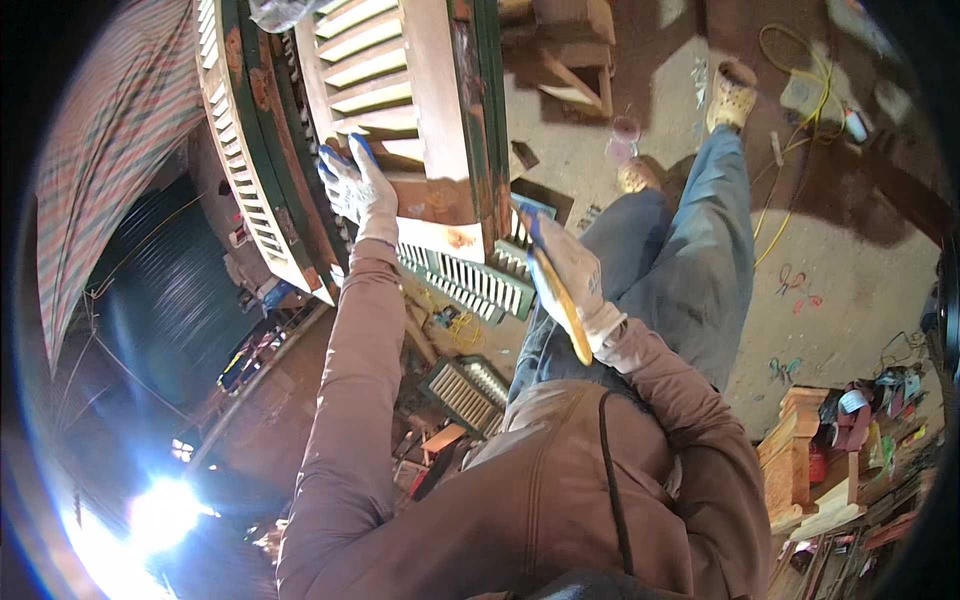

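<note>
My left hand (362, 196), in a white and blue glove, lies with its fingers stretched out on the lower slats of a louvered wooden shutter (436, 95). The shutter's face is pale bare wood, and its edge is dark green with brown worn patches. Beside that edge, my right hand (578, 265), gloved alike, is closed around a tool with a long tan wooden handle (565, 312). The tool's working end is hidden by the glove and the shutter edge, so its kind cannot be made out. Another louvered shutter (240, 140) stands at the left.
Green louvered panels (460, 280) stand lower down behind the shutter, and another small one (465, 395) lies beyond. A wooden stand (575, 50) is at the top. Yellow cord (815, 75) trails over the floor at right. Carved wood (795, 450) and clutter are at lower right.
</note>
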`<act>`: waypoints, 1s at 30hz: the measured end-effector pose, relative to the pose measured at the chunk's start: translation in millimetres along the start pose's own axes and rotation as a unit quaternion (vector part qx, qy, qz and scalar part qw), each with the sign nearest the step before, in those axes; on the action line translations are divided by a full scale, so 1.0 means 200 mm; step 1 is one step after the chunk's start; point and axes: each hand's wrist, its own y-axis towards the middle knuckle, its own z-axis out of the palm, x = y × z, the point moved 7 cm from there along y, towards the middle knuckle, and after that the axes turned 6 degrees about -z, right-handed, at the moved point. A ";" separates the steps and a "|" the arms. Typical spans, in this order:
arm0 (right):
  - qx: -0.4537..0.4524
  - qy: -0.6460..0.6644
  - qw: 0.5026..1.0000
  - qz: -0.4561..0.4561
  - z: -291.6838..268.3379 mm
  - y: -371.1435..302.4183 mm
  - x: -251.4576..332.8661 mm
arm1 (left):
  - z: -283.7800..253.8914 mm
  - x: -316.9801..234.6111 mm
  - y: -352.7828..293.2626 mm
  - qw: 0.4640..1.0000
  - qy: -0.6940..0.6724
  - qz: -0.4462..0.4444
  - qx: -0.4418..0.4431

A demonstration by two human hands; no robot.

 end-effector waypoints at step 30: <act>-0.199 -0.193 0.960 -0.048 -2.51 1.51 0.68 | -0.07 -0.61 -0.31 0.926 -0.067 -0.269 0.256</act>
